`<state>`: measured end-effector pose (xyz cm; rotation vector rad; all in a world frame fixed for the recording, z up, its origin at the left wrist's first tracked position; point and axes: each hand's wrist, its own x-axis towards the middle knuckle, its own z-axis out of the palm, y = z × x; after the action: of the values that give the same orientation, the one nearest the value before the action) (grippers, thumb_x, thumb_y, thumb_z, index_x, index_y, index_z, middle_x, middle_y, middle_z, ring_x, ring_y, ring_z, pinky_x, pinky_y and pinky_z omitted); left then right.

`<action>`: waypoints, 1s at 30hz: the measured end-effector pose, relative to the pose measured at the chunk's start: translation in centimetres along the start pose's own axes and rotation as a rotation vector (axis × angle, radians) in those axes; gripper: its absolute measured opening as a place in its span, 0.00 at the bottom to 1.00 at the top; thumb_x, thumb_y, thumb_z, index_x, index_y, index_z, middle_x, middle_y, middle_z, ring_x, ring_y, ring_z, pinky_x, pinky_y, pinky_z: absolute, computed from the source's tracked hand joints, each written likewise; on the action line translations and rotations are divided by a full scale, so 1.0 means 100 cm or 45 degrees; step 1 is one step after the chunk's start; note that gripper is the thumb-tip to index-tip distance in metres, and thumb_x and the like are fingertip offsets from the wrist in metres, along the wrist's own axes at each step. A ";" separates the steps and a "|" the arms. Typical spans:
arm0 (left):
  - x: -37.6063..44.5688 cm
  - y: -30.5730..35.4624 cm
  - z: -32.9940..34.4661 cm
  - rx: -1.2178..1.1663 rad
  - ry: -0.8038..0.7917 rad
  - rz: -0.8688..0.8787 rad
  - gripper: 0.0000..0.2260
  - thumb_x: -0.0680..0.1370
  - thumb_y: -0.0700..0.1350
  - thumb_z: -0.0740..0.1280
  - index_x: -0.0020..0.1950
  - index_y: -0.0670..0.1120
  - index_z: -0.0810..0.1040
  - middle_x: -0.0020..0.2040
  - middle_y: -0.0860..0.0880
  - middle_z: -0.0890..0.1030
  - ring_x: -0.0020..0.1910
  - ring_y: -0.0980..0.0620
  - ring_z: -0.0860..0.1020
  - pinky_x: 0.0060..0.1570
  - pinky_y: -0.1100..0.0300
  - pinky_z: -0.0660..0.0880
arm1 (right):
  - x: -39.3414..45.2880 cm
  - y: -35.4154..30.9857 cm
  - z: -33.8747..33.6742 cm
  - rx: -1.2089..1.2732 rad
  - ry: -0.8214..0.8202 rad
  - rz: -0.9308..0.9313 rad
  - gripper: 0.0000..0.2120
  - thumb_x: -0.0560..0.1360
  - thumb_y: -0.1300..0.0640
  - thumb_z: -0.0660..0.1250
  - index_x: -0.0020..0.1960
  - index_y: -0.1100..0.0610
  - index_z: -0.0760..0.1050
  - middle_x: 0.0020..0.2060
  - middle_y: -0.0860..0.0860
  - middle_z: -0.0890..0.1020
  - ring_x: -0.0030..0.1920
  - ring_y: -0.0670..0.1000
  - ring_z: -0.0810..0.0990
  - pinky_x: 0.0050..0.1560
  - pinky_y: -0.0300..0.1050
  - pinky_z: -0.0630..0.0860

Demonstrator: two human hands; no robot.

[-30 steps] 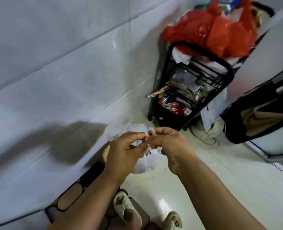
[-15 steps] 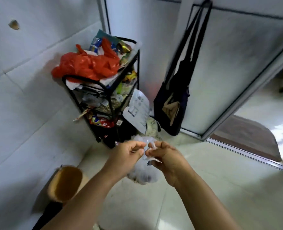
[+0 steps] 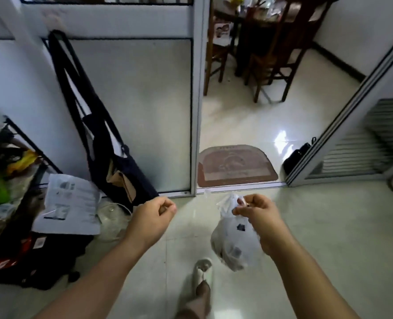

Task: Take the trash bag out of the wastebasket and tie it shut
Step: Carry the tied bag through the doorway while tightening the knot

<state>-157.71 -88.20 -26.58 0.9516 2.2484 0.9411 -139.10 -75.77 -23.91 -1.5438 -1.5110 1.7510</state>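
Observation:
A small translucent white trash bag point(image 3: 233, 241) hangs full in the air, pinched at its gathered top by my right hand point(image 3: 257, 209). The bag's neck is bunched between thumb and fingers, and whether it is knotted I cannot tell. My left hand point(image 3: 155, 211) is off to the left, apart from the bag, with its fingers curled closed on nothing. The wastebasket is out of view.
A black wire rack point(image 3: 13, 171) crammed with packets and a paper sheet stands at the left. A dark tote bag point(image 3: 112, 157) hangs against the sliding door. Ahead lie a doormat point(image 3: 234, 165), an open doorway and wooden chairs point(image 3: 271, 49). My slippered foot point(image 3: 202, 270) is below.
My view has swung right from the wall and rack to the doorway. My left hand let go of the bag's top and moved left; the right hand alone holds it.

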 end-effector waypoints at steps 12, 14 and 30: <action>0.218 0.156 0.173 0.538 -0.407 0.401 0.09 0.75 0.52 0.63 0.50 0.49 0.75 0.45 0.50 0.82 0.47 0.48 0.78 0.39 0.58 0.68 | 0.181 -0.066 -0.196 0.070 0.349 0.124 0.10 0.68 0.70 0.68 0.50 0.68 0.76 0.34 0.53 0.78 0.32 0.48 0.73 0.30 0.36 0.69; 0.244 0.194 0.203 0.519 -0.477 0.469 0.10 0.74 0.52 0.63 0.52 0.50 0.75 0.46 0.50 0.82 0.49 0.48 0.78 0.42 0.57 0.70 | 0.211 -0.076 -0.215 0.085 0.347 0.123 0.10 0.68 0.71 0.67 0.49 0.68 0.76 0.35 0.54 0.79 0.33 0.47 0.74 0.29 0.32 0.70; 0.454 0.348 0.382 0.165 -0.712 0.221 0.14 0.71 0.48 0.70 0.55 0.59 0.76 0.48 0.48 0.76 0.48 0.43 0.78 0.51 0.46 0.77 | 0.472 -0.178 -0.321 0.092 -0.084 0.069 0.08 0.68 0.70 0.65 0.40 0.59 0.76 0.36 0.55 0.81 0.35 0.47 0.78 0.31 0.33 0.71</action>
<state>-146.02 -20.72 -32.51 1.2974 1.7848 0.5109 -133.68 -16.30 -26.16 -1.5184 -1.4323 1.8825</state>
